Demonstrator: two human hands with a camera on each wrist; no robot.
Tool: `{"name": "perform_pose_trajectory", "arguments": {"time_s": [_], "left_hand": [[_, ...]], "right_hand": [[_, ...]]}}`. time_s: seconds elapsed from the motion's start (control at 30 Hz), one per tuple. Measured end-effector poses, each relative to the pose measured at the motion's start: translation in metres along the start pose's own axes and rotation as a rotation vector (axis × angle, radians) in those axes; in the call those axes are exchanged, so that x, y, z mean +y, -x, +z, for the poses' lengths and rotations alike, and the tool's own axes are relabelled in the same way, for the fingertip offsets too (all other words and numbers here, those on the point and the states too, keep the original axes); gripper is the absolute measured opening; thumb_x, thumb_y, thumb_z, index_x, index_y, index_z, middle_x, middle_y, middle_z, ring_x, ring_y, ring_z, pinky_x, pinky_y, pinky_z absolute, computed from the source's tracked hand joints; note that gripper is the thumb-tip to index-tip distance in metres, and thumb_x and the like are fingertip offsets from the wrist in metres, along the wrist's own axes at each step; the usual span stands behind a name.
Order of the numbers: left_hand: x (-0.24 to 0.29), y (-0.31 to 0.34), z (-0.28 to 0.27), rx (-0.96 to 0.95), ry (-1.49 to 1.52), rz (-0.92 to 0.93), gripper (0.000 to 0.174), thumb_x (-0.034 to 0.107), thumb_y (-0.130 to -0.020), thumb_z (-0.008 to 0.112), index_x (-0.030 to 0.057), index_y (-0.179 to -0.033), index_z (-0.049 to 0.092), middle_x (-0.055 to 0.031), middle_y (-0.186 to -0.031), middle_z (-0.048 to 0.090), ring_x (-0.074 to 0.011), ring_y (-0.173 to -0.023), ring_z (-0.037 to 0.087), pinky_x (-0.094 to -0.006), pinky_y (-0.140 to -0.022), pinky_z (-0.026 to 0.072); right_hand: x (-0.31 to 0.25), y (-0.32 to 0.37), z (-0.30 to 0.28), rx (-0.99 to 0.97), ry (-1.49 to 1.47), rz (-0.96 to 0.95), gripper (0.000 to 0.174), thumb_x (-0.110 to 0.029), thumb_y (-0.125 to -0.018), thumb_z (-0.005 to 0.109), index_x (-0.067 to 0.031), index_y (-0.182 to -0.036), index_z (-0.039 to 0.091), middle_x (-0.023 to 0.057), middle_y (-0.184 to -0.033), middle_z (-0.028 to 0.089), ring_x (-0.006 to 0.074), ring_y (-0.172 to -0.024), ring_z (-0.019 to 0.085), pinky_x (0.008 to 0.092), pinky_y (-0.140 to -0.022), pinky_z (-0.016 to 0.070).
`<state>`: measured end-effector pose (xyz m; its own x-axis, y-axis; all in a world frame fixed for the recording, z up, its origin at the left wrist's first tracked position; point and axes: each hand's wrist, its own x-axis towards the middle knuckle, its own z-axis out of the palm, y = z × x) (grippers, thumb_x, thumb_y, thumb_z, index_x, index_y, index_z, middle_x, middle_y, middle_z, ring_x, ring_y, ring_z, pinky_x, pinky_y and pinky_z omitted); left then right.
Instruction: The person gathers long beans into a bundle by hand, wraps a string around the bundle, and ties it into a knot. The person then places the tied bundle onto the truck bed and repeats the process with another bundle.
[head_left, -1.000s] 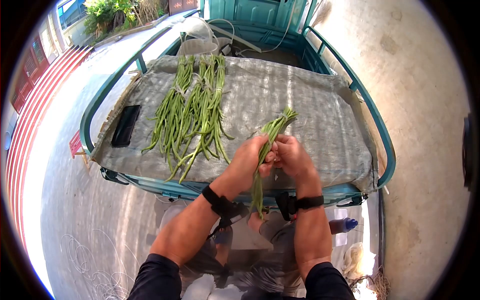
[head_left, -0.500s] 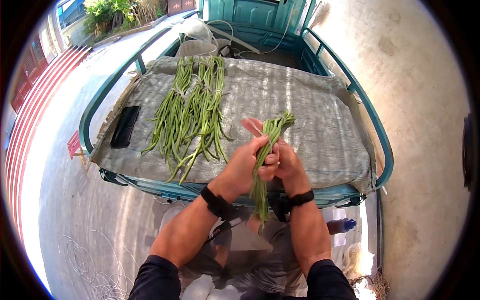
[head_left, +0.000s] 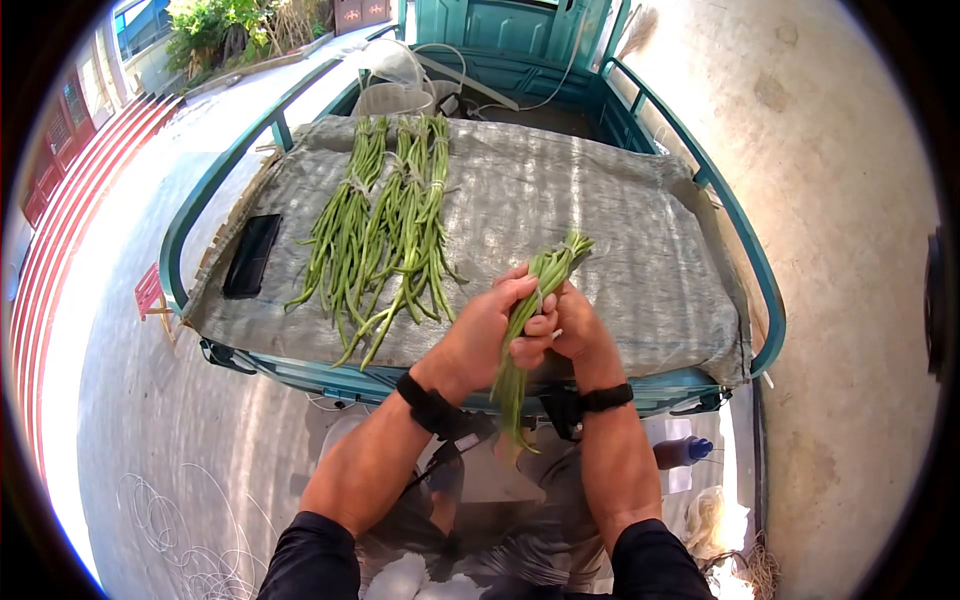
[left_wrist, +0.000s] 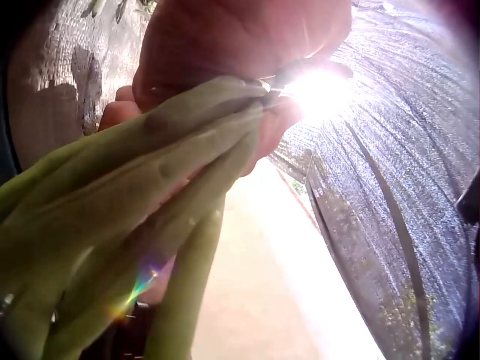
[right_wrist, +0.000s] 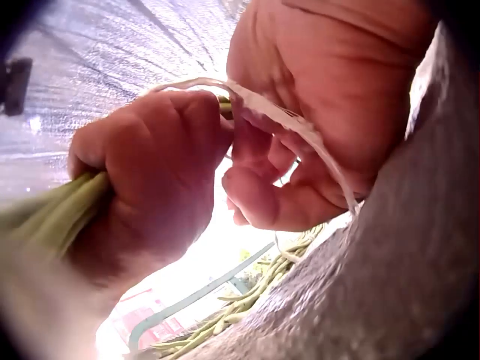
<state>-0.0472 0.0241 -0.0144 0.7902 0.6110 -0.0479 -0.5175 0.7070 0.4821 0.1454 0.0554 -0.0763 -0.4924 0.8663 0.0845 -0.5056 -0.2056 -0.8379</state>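
My left hand (head_left: 485,325) grips a bunch of long green beans (head_left: 548,272), their tail ends hanging down past the front edge of the cart. Close against the bunch on its right is my right hand (head_left: 582,328), partly behind the beans. In the right wrist view, a thin white string (right_wrist: 304,127) runs over the bunch and across the right palm, held by the curled fingers. Beans (left_wrist: 157,161) fill the near part of the left wrist view. Several tied bunches of long beans (head_left: 345,225) lie on the grey cloth (head_left: 620,220), left of my hands.
A dark phone (head_left: 252,256) lies at the cloth's left side. Teal rails (head_left: 735,220) flank the cart bed, and a pale bucket (head_left: 395,98) stands behind the cloth. Below right are a dark bottle (head_left: 682,452) and a plastic bag (head_left: 708,525); a red stool (head_left: 150,295) stands left.
My right hand has gone from beside the front of the bunch to behind it, its extended fingers now drawn in. The left hand keeps its grip on the beans.
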Motion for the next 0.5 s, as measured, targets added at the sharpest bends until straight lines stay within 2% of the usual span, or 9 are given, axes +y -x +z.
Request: {"name": "perform_pose_trajectory", "arguments": {"time_s": [0.07, 0.13, 0.2, 0.23, 0.3, 0.33, 0.43, 0.5], "left_hand": [[0.003, 0.003, -0.002, 0.078, -0.045, -0.028, 0.037, 0.041, -0.114, 0.040, 0.0091, -0.102, 0.055, 0.0027, -0.072, 0.048, -0.0091, -0.049, 0.041, -0.0252, -0.046, 0.0351], [0.006, 0.004, -0.002, 0.165, -0.125, -0.038, 0.039, 0.043, -0.113, 0.042, 0.0088, -0.099, 0.056, 0.0020, -0.072, 0.050, -0.0091, -0.050, 0.043, -0.0249, -0.046, 0.0365], [0.010, 0.005, 0.000, 0.262, -0.239, -0.028, 0.042, 0.044, -0.113, 0.043, 0.0086, -0.095, 0.057, 0.0008, -0.072, 0.052, -0.0089, -0.051, 0.046, -0.0247, -0.046, 0.0383], [0.010, 0.006, 0.003, 0.295, -0.397, 0.007, 0.042, 0.043, -0.112, 0.044, 0.0083, -0.092, 0.057, 0.0002, -0.072, 0.053, -0.0094, -0.051, 0.047, -0.0253, -0.047, 0.0387], [0.010, 0.008, 0.010, 0.360, -0.711, 0.077, 0.042, 0.040, -0.110, 0.045, 0.0076, -0.087, 0.058, -0.0012, -0.072, 0.055, -0.0105, -0.053, 0.050, -0.0264, -0.047, 0.0395], [0.010, 0.009, 0.009, 0.356, -0.758, 0.109, 0.041, 0.039, -0.109, 0.046, 0.0070, -0.086, 0.058, -0.0014, -0.072, 0.055, -0.0109, -0.053, 0.051, -0.0270, -0.048, 0.0399], [0.009, 0.009, 0.007, 0.310, -0.939, 0.199, 0.040, 0.037, -0.106, 0.048, 0.0052, -0.084, 0.058, -0.0018, -0.072, 0.055, -0.0121, -0.056, 0.053, -0.0285, -0.050, 0.0413], [0.010, 0.007, 0.002, 0.232, -1.106, 0.252, 0.040, 0.037, -0.104, 0.049, 0.0039, -0.085, 0.058, -0.0016, -0.073, 0.055, -0.0126, -0.058, 0.054, -0.0291, -0.052, 0.0424]], "right_hand": [[0.001, 0.005, -0.009, 0.052, 0.219, -0.036, 0.026, -0.011, -0.101, 0.059, 0.0001, -0.124, 0.063, 0.0085, -0.110, 0.071, 0.0179, -0.093, 0.070, 0.0331, -0.080, 0.0611], [-0.013, 0.011, 0.006, 0.132, 0.492, -0.022, 0.023, -0.011, -0.098, 0.062, 0.0011, -0.118, 0.065, 0.0084, -0.108, 0.071, 0.0182, -0.092, 0.070, 0.0327, -0.078, 0.0601], [-0.035, 0.015, 0.021, 0.200, 0.632, 0.189, 0.021, -0.011, -0.096, 0.063, 0.0030, -0.111, 0.068, 0.0090, -0.103, 0.071, 0.0178, -0.090, 0.069, 0.0334, -0.074, 0.0576], [-0.045, 0.017, 0.028, 0.233, 0.700, 0.296, 0.021, -0.012, -0.095, 0.064, 0.0039, -0.108, 0.070, 0.0093, -0.101, 0.071, 0.0176, -0.089, 0.069, 0.0337, -0.071, 0.0564], [-0.057, 0.021, 0.033, 0.248, 0.983, 0.232, 0.020, -0.013, -0.094, 0.066, 0.0036, -0.103, 0.073, 0.0117, -0.093, 0.071, 0.0187, -0.084, 0.068, 0.0358, -0.069, 0.0536], [-0.061, 0.023, 0.035, 0.255, 1.125, 0.196, 0.020, -0.014, -0.093, 0.067, 0.0034, -0.100, 0.074, 0.0129, -0.089, 0.070, 0.0192, -0.081, 0.068, 0.0368, -0.067, 0.0522], [-0.069, 0.028, 0.044, 0.180, 1.449, -0.067, 0.019, -0.016, -0.093, 0.069, -0.0007, -0.102, 0.076, 0.0177, -0.084, 0.069, 0.0253, -0.074, 0.067, 0.0405, -0.068, 0.0521], [-0.073, 0.035, 0.053, 0.196, 1.476, -0.048, 0.020, -0.016, -0.092, 0.071, -0.0021, -0.104, 0.077, 0.0180, -0.084, 0.069, 0.0291, -0.074, 0.067, 0.0412, -0.070, 0.0532]]}}
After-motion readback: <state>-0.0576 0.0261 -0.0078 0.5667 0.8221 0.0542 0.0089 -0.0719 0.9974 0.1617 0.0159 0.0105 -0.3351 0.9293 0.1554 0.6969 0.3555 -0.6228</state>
